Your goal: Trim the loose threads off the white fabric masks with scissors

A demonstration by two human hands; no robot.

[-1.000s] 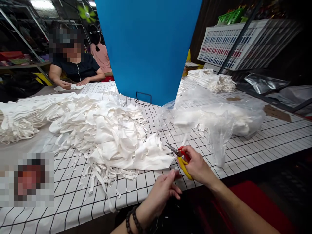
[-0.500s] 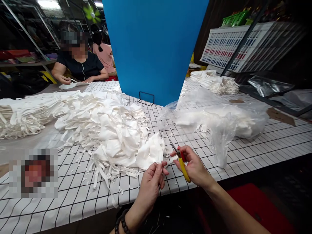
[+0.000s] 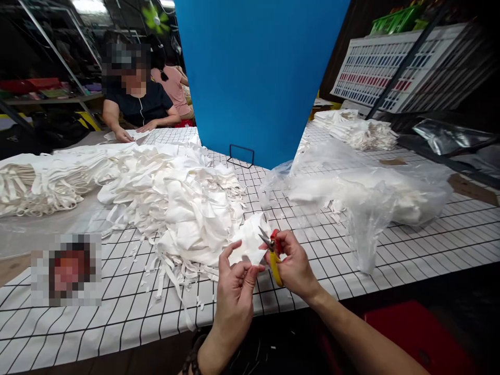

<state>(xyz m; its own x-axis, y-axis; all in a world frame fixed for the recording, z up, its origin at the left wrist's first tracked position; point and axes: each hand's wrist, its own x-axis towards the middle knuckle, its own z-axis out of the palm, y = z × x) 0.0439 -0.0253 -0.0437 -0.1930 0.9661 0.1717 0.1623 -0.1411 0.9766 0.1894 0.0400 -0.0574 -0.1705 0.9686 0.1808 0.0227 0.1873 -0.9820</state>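
Note:
My left hand [image 3: 238,291] pinches the near edge of a white fabric piece [image 3: 252,237] between thumb and fingers, its index finger raised. In my right hand [image 3: 292,265] is a pair of small scissors [image 3: 275,255] with one red and one yellow handle. The blades stand apart and point up and left over the fabric. My right fingertips are close to the fabric's right edge; whether they grip it I cannot tell. Just left of the piece lies a big loose heap of white fabric pieces [image 3: 187,208] with straps. Small white scraps are scattered on the checked tablecloth [image 3: 128,312].
A tall blue panel [image 3: 258,78] stands behind, with a black wire stand [image 3: 241,156] at its foot. Clear plastic bags [image 3: 363,198] lie to the right. Stacked white straps [image 3: 58,182] lie at left. Across the table sits a co-worker [image 3: 140,107] handling white fabric.
The scissors have moved left over the fabric and their blades have opened. My left index finger has lifted. The view has shifted slightly left. The co-worker's hands have lowered to the table.

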